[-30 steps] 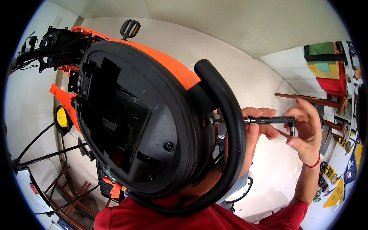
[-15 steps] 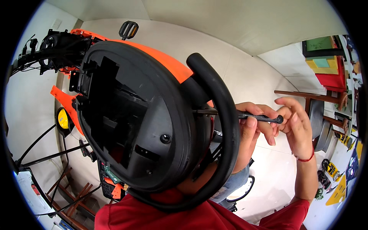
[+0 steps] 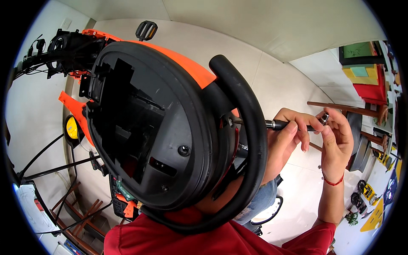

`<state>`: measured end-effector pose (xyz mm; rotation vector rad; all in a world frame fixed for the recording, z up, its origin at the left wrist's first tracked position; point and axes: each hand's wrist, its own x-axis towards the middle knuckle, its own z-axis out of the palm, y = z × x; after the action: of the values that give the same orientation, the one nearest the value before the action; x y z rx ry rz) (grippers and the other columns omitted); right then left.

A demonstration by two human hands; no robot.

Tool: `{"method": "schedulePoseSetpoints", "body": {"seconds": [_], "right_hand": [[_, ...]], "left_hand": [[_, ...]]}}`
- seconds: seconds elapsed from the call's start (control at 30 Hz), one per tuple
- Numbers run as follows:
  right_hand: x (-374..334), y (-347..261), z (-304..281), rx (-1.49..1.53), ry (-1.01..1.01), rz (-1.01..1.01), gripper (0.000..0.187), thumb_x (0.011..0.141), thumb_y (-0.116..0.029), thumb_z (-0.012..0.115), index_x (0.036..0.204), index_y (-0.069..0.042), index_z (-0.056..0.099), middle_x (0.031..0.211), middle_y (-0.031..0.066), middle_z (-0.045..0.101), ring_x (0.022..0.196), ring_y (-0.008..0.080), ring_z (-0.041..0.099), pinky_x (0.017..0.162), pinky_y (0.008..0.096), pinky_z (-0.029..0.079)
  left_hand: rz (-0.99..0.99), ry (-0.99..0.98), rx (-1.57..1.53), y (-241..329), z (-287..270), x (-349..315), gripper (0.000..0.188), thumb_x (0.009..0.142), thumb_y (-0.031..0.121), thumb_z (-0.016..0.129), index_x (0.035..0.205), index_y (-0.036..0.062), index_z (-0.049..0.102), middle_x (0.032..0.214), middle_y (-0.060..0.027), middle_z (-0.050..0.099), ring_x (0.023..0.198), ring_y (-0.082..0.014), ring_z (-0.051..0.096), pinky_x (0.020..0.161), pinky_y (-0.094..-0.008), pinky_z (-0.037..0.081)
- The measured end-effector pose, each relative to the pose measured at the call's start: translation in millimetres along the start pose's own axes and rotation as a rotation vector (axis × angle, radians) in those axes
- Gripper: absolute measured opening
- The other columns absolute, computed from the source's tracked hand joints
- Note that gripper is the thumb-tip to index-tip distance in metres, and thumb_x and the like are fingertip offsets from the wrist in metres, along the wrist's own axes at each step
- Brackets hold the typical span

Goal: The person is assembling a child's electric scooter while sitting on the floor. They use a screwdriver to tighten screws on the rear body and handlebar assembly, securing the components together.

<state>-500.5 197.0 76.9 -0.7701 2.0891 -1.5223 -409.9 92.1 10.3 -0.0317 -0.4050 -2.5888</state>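
Observation:
Before me stands a scooter with its seat off, showing a black storage bucket [image 3: 170, 123], orange side panels [image 3: 182, 63] and a curved black grab rail [image 3: 255, 123]. A slim black-handled driver [image 3: 279, 125] lies nearly level behind the rail, its metal shaft running toward the scooter's rear. My left hand [image 3: 289, 131], its forearm passing beneath the rail, is closed around the handle. The fingers of my right hand [image 3: 336, 142], which has a red cord at the wrist, pinch the driver's outer end by a shiny metal piece [image 3: 325, 118]. The shaft's tip is partly hidden.
Exposed black front parts with cables [image 3: 59, 53] are at far left, beside a loose orange panel [image 3: 74, 108]. A pedal [image 3: 146, 30] sticks out beyond the scooter. Wooden chairs [image 3: 340, 109] and a shelf of assorted items [image 3: 382, 157] line the right side.
My right hand has closed in on the driver's end, where shiny metal now shows. Both hands have moved slightly right, with the handle further out from the rail.

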Motion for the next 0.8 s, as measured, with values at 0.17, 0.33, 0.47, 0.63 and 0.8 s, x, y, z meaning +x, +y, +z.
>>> {"method": "schedulePoseSetpoints", "body": {"seconds": [0.17,0.33,0.47,0.63,0.8], "right_hand": [[1,5,0,-0.081,-0.007,-0.045,0.033,0.088,-0.001,0.057,0.12,0.002,0.052,0.103,0.01,0.06,0.097,0.0149,0.057,0.084,0.0282,0.046],[11,12,0,-0.029,-0.062,-0.186,0.027,0.087,0.002,0.056,0.114,0.0,0.052,0.108,0.0145,0.056,0.098,0.0199,0.056,0.086,0.0312,0.046],[17,16,2,0.006,-0.075,-0.248,0.024,0.087,0.003,0.055,0.11,0.0,0.05,0.107,0.0169,0.054,0.098,0.0226,0.056,0.086,0.0322,0.046],[13,22,3,0.012,-0.067,-0.255,0.025,0.086,0.002,0.056,0.11,0.0,0.05,0.107,0.0171,0.055,0.097,0.023,0.056,0.086,0.0334,0.046],[15,21,0,0.012,-0.07,-0.247,0.025,0.087,0.001,0.056,0.111,0.0,0.051,0.107,0.0175,0.055,0.096,0.0233,0.056,0.085,0.0338,0.046]], "left_hand": [[0.013,0.0,-0.006,-2,-5,1,0.022,0.098,0.02,0.031,0.101,0.0023,0.043,0.108,-0.0256,0.054,0.071,-0.0142,0.049,0.071,-0.03,0.042],[0.034,0.003,-0.022,-1,-5,2,0.022,0.099,0.019,0.032,0.106,0.0018,0.043,0.11,-0.0247,0.052,0.071,-0.0145,0.049,0.071,-0.0291,0.042],[0.125,0.055,-0.007,-1,-3,3,0.024,0.1,0.02,0.031,0.112,0.0015,0.041,0.113,-0.0233,0.05,0.074,-0.0145,0.049,0.071,-0.0284,0.042],[0.13,0.034,-0.022,-4,-8,1,0.024,0.101,0.021,0.031,0.112,0.0018,0.041,0.113,-0.0227,0.05,0.076,-0.0147,0.049,0.071,-0.0289,0.042],[0.154,-0.014,-0.051,-7,-12,1,0.025,0.101,0.022,0.032,0.112,0.0021,0.041,0.113,-0.0228,0.05,0.076,-0.0155,0.05,0.071,-0.0285,0.042]]}}
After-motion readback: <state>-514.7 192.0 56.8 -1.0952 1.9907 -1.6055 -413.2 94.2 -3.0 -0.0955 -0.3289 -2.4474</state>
